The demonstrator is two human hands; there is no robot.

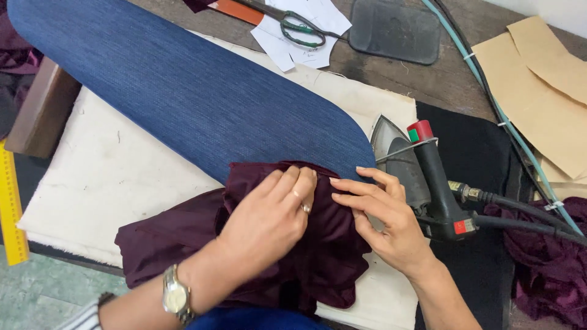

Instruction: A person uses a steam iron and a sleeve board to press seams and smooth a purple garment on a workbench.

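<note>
Partly hidden: maroon fabric (330, 244) beneath hands

Even, soft daylight fills the scene, fairly bright, with no glare. Faint shadows sit under the hands (330, 214). Focus is sharp throughout; slight wide-angle stretching shows at the edges.

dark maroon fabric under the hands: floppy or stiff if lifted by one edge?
Probably floppy: the dark maroon satin-like fabric bunches in soft folds under the left hand and right hand. Its sheen hints it is slippery. Likely light; it drapes over the blue padded board.
</note>
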